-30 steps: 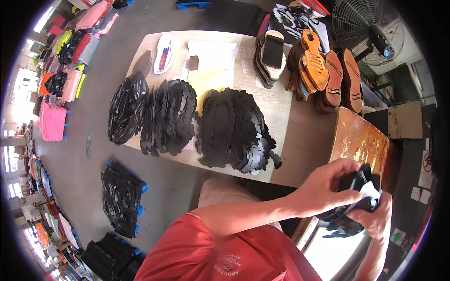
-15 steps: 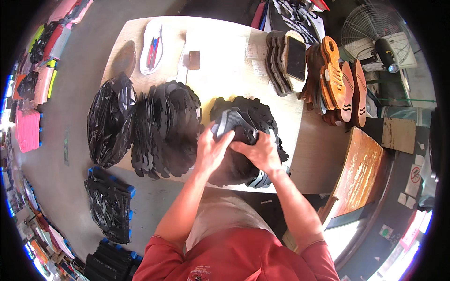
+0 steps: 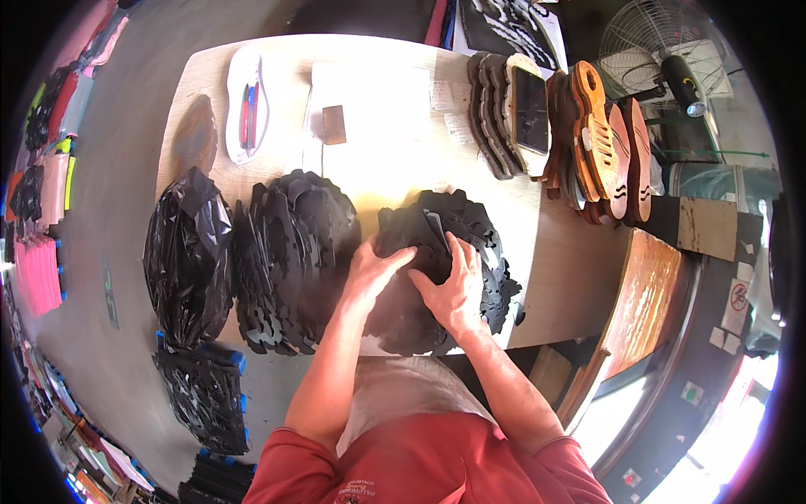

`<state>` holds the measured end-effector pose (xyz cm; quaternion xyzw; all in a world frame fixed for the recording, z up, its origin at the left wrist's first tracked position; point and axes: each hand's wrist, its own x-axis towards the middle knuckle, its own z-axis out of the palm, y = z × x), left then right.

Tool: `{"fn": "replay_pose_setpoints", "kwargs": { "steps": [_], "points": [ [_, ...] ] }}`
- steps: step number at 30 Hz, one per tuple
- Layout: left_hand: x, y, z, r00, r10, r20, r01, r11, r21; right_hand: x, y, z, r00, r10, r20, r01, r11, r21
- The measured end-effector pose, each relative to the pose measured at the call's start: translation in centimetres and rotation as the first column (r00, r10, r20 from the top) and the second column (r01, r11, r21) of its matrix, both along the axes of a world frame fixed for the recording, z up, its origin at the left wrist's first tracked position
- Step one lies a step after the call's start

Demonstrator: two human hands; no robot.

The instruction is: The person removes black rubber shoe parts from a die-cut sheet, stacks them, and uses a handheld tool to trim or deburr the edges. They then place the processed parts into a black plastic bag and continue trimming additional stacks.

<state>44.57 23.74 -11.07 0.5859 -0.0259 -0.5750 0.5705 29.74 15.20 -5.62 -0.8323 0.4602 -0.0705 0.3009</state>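
Note:
Both of my hands rest on a round pile of thin black scallop-edged sheets (image 3: 487, 227) at the table's front. My left hand (image 3: 369, 270) lies on the pile's left side, thumb stretched inward and some fingertips hidden. My right hand (image 3: 453, 290) lies on the near right of the pile, thumb and fingers spread. By its fingertips a narrow dark flap (image 3: 436, 230) with a pale edge stands up. Just left sits a second pile of similar black sheets (image 3: 306, 244), standing on edge. A shiny black plastic bag (image 3: 191, 252) is beside it.
The pale table (image 3: 369, 67) holds a white sole-shaped tray (image 3: 247, 139) with pens, a small brown block (image 3: 333, 124), dark sole-shaped stacks and a phone (image 3: 531, 109). Wooden sole forms (image 3: 594, 126) stand at the right, near a fan (image 3: 663, 59). Black bundles (image 3: 201, 399) lie lower left.
The grey ribbed piece between my hands is no longer seen. My hands have come down onto the pile and spread apart. The view has shifted a little.

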Motion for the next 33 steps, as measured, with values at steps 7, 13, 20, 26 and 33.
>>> {"fn": "replay_pose_setpoints", "kwargs": {
  "steps": [7, 13, 20, 26, 33],
  "points": [
    [-2.2, 2.5, 0.8, 0.985, 0.029, 0.172, -0.006, 0.991, -0.131, -2.3, 0.7, -0.3, 0.97, 0.113, 0.214, -0.105, 0.993, -0.048],
    [-2.1, 3.6, 0.9, 0.994, 0.085, -0.075, -0.1, 0.969, -0.228, -3.0, 0.2, 0.6, 0.948, 0.253, 0.194, -0.221, 0.96, -0.171],
    [-2.9, 5.2, 3.5, 0.998, -0.023, -0.056, -0.004, 0.897, -0.441, -5.1, -0.9, 2.7, 0.894, 0.35, 0.279, -0.363, 0.932, -0.007],
    [-3.8, 6.0, 4.8, 0.996, -0.045, -0.081, 0.009, 0.919, -0.395, -5.6, -0.1, 3.9, 0.939, 0.153, 0.309, -0.3, 0.804, 0.514],
    [-2.4, 6.6, 7.9, 0.939, -0.303, -0.164, 0.181, 0.839, -0.513, -6.8, 0.5, 9.8, 0.961, -0.127, 0.247, -0.105, 0.657, 0.746]
  ]
}}
